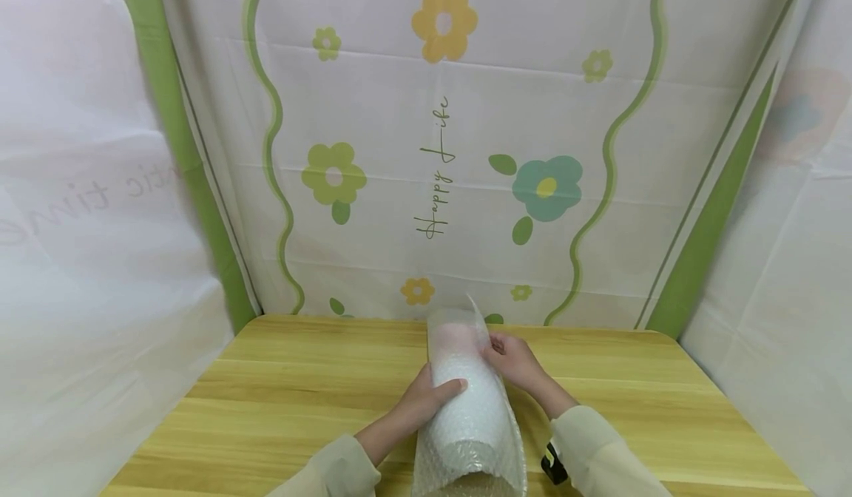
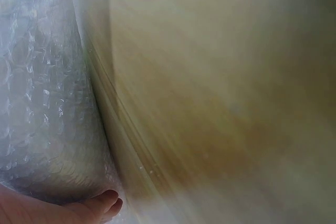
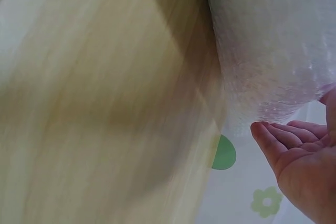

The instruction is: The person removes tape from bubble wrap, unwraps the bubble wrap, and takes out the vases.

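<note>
A white, rounded object point(image 1: 459, 401) lies lengthwise before me inside clear bubble wrap point(image 1: 469, 456), and its far part looks pinkish through the film. My left hand point(image 1: 426, 401) grips the wrapped bundle from the left, thumb over the top; its fingertips show at the bundle's edge in the left wrist view. On the far right side, my right hand point(image 1: 512, 360) pinches the loose edge of the wrap, which stands up in a thin flap. The right wrist view has that hand's fingers point(image 3: 278, 142) close below the bubble wrap point(image 3: 273, 51).
The bundle lies on a wood-grain table point(image 1: 319, 364). A small black item with a yellow-green mark point(image 1: 554, 464) is beside my right sleeve. A white flowered curtain point(image 1: 373, 253) hangs behind the far edge, with more curtain point(image 1: 100, 260) along both sides.
</note>
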